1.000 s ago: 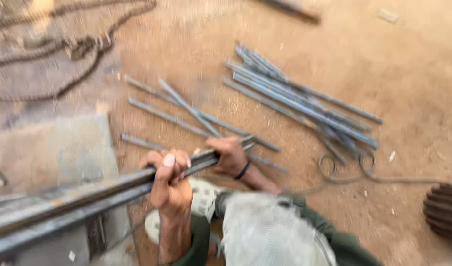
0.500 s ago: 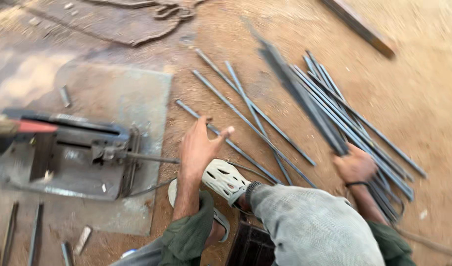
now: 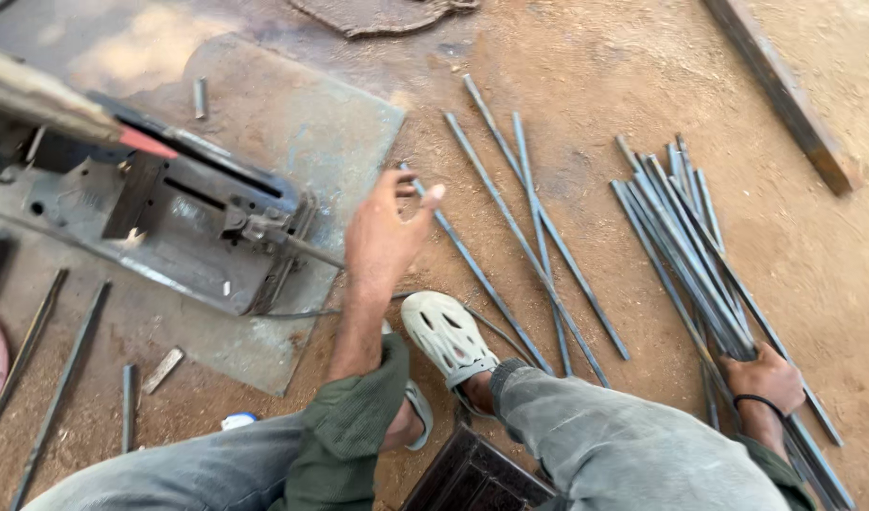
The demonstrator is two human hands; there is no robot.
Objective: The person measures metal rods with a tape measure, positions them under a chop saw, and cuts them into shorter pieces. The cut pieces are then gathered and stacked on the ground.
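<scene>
Bare dirt ground (image 3: 643, 57) under a steel plate (image 3: 292, 123), loose rods (image 3: 539, 246) and a rod bundle (image 3: 690, 255)

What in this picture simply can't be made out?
Head view, the only one:
- Right hand on the bundle of rods: its fingers curl underneath, so the grip is unclear, and the rods' lower ends run off the bottom edge.
- Left hand: open in the air, touching nothing.
- Cutting machine: its left part is cut off by the frame edge.
- Dark crate: mostly hidden behind the knees.

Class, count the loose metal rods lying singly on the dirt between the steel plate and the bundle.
4 rods: one nearest the left hand, two long ones running diagonally, and one crossing them. Others may be hidden under the leg.
</scene>
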